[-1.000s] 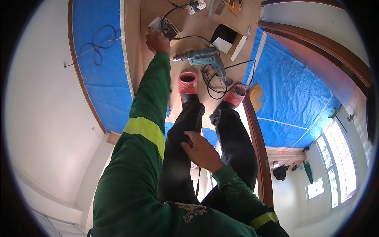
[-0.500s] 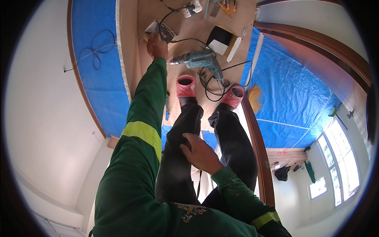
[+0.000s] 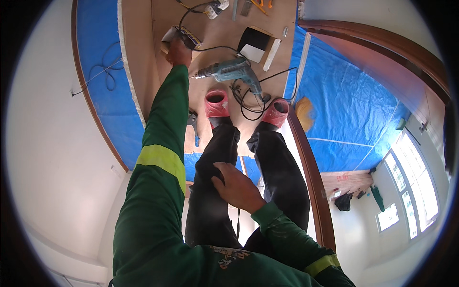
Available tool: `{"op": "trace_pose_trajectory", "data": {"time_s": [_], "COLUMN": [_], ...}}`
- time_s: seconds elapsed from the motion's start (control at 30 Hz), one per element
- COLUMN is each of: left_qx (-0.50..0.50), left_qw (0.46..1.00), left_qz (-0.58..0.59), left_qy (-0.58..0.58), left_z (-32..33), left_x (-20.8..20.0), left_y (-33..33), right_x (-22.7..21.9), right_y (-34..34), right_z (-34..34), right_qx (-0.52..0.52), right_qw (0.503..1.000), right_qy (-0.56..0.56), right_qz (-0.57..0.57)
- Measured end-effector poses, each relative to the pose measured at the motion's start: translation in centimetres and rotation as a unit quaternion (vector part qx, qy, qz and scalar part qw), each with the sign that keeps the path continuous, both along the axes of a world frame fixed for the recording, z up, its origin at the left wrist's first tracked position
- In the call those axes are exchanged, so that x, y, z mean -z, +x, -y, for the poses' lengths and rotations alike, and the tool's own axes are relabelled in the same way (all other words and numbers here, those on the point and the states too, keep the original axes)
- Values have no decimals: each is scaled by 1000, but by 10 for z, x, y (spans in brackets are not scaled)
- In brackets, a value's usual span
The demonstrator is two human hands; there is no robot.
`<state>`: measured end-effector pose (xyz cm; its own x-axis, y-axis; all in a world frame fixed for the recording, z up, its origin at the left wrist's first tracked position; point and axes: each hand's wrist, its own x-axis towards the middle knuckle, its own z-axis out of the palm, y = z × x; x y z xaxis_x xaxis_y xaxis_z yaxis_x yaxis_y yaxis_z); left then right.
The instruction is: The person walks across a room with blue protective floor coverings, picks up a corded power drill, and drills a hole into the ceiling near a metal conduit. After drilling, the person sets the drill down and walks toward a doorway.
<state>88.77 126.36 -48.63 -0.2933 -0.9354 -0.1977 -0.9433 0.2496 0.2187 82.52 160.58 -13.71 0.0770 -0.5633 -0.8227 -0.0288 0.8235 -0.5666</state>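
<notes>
1. Since a second ago the left hand [image 3: 178, 51] has pushed farther out along the plywood sheet [image 3: 224, 36] and now lies on the small striped box-shaped object [image 3: 180, 36]; the reach looks nearly finished.
2. The fingers curl over the box's near edge. I cannot tell whether they are clamped on it or only touching.
3. The teal corded power drill [image 3: 233, 71] lies just right of that hand, untouched, its black cable [image 3: 248, 103] looping back toward the pink boots [image 3: 217, 103].
4. The right hand [image 3: 235, 186] has not moved: it rests loosely spread on the dark trouser leg [image 3: 210, 191], holding nothing.
</notes>
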Motion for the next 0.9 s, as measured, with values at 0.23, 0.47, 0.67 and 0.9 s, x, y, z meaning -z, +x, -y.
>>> {"op": "trace_pose_trajectory", "data": {"time_s": [0.23, 0.47, 0.67, 0.9], "left_qx": [-307, -262, -224, -183], "left_qw": [939, 874, 775, 679], "left_qz": [-150, -309, -282, -322], "left_qy": [-25, 267, 520, 634], "left_z": [-21, -135, -247, -275], "left_x": [0, -108, -265, -426], "left_y": [19, 42, 62, 75], "right_x": [0, 14, 10, -113], "right_y": [2, 7, 5, -13], "right_z": [0, -16, -42, -60], "right_qx": [1, 88, 194, 198], "right_qw": [1000, 992, 976, 978], "right_qy": [-2, 68, 90, -36], "right_qz": [17, 59, -45, -65]}}
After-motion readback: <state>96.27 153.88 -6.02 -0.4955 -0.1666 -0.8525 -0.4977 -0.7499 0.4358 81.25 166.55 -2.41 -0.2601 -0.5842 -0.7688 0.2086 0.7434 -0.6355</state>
